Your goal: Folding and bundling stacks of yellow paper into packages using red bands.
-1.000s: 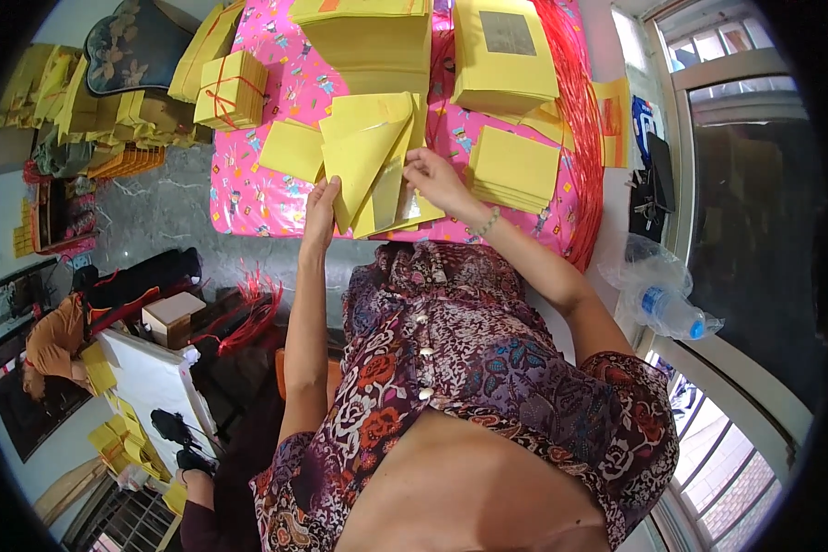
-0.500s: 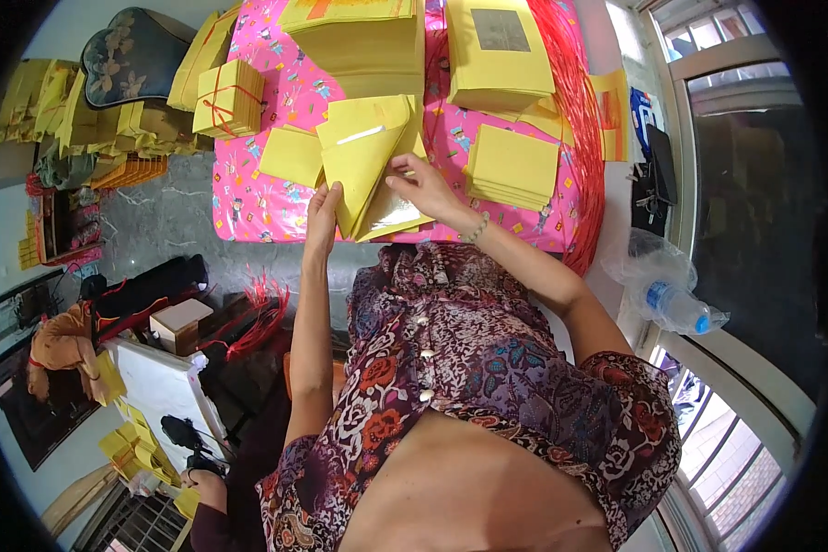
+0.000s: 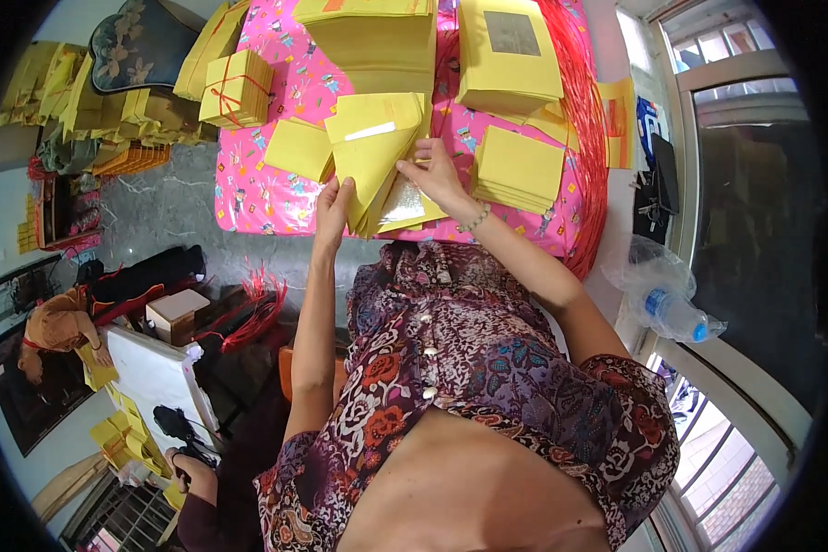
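Observation:
My left hand [image 3: 335, 208] grips the lower left edge of a folded stack of yellow joss paper [image 3: 363, 166], thumb on top. The folded part rises to a peak with a white strip on its face. Beneath its right side shows a silver foil patch [image 3: 405, 204] on more yellow sheets. Just right of the fold, my right hand [image 3: 440, 177] has its fingers apart, the thumb tip by the paper's edge; whether it touches cannot be made out. A small yellow paper pile [image 3: 299, 149] lies left of the folded stack, and a neat pile [image 3: 519, 167] lies to the right.
A pink patterned cloth [image 3: 258, 198] covers the table. Tall yellow paper stacks [image 3: 377, 51] stand behind, beside a tied bundle [image 3: 235, 89]. Red strands [image 3: 584, 147] hang along the right edge. A bagged bottle [image 3: 676, 313] stands right. Two other people [image 3: 63, 317] are at the left.
My right hand has shifted slightly up and away from the paper's edge, its fingers more raised. The left hand keeps its hold on the folded stack. The whole view has shifted a little.

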A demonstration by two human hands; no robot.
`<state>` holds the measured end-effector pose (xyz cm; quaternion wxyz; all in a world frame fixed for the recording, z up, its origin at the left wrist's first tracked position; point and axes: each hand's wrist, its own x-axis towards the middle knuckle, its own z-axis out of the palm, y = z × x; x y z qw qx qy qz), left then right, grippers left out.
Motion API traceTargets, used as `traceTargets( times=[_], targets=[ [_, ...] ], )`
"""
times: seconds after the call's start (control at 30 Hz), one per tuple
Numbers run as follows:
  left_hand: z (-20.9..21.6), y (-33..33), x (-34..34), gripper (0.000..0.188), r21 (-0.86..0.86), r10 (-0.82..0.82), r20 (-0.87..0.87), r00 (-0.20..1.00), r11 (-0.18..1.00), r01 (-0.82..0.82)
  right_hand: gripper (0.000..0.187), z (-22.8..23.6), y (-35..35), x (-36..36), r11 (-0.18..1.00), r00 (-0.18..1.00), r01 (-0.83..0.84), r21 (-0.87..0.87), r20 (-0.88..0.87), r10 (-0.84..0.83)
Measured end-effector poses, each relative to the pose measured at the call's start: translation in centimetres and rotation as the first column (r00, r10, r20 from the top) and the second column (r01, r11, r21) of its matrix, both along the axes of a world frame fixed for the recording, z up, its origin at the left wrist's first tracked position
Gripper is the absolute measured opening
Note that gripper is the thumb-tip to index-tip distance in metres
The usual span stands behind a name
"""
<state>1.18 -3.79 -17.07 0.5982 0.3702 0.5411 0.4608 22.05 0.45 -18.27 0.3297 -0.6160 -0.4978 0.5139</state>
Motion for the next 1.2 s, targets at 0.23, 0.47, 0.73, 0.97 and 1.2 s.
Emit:
traceTargets(
  times=[0.23,0.47,0.73,0.97,1.2],
  targets=[
    [0.2,0.0,-0.1,0.029,-0.005,0.021,0.042,0.999,1.0,-0.021,0.05,5.3,0.1,-0.6,0.881,0.775,-0.192,-0.432,-0.618,-0.134],
    [0.1,-0.6,0.4,0.026,0.022,-0.072,-0.054,0.996,0.997,0.073,0.046,2.3,-0.6,0.6,0.965,0.969,-0.129,-0.226,-0.234,0.075],
    [0.3,-1.8,1.9,0.028,0.142,-0.081,-0.292,0.953,0.982,0.127,0.056,2.3,-2.0,2.1,0.989,0.983,-0.149,0.012,0.106,0.147],
    [1.9,-0.2,1.0,0.03,-0.031,-0.103,-0.059,0.993,0.994,0.101,0.056,3.3,-2.5,1.6,0.973,0.982,-0.188,-0.137,-0.042,0.184],
    [2.3,0.1,0.8,0.029,-0.092,-0.145,-0.009,0.989,0.985,0.143,0.058,5.4,-1.9,-0.8,0.921,0.853,-0.059,-0.384,-0.498,-0.153]
  ],
)
